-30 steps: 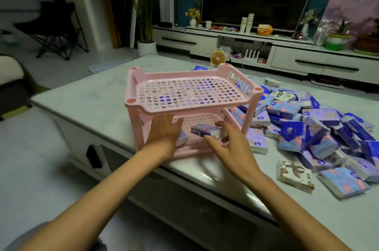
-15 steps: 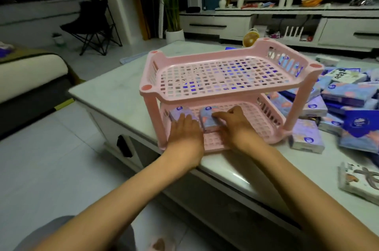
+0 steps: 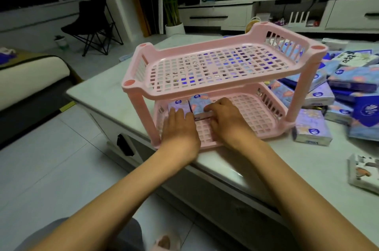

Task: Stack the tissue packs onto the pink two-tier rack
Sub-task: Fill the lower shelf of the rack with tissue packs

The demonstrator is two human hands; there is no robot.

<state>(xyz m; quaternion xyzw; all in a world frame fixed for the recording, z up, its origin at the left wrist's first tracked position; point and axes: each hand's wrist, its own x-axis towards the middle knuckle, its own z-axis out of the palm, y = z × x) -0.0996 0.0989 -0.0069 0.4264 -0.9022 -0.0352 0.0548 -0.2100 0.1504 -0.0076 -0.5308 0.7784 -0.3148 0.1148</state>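
Reaching under the upper tier of the pink two-tier rack (image 3: 196,45), I have both hands on its lower tier, close to the front edge of the marble-look table (image 3: 106,90). My left hand (image 3: 178,127) lies flat, fingers straight and together, their tips resting on a lilac tissue pack (image 3: 177,105) at the tier's nine o'clock end. My right hand (image 3: 229,121) is curled, thumb and forefinger pinching the near edge of a blue tissue pack (image 3: 200,102) that touches the lilac one on its three o'clock side. The upper tier overhangs both packs, so their far ends show only through its lattice. The near left leg (image 3: 143,119) stands just beside my left hand. At the rack's three o'clock a heap of loose tissue packs (image 3: 348,90) covers the table, with a single pack (image 3: 311,129) just beside the near right leg (image 3: 295,99). A white printed pack (image 3: 363,172) sits apart at four o'clock by the table edge. Beyond the table I see a low TV cabinet (image 3: 225,17) at twelve o'clock, a potted plant (image 3: 172,4) at eleven and a black folding chair (image 3: 92,27) at ten.
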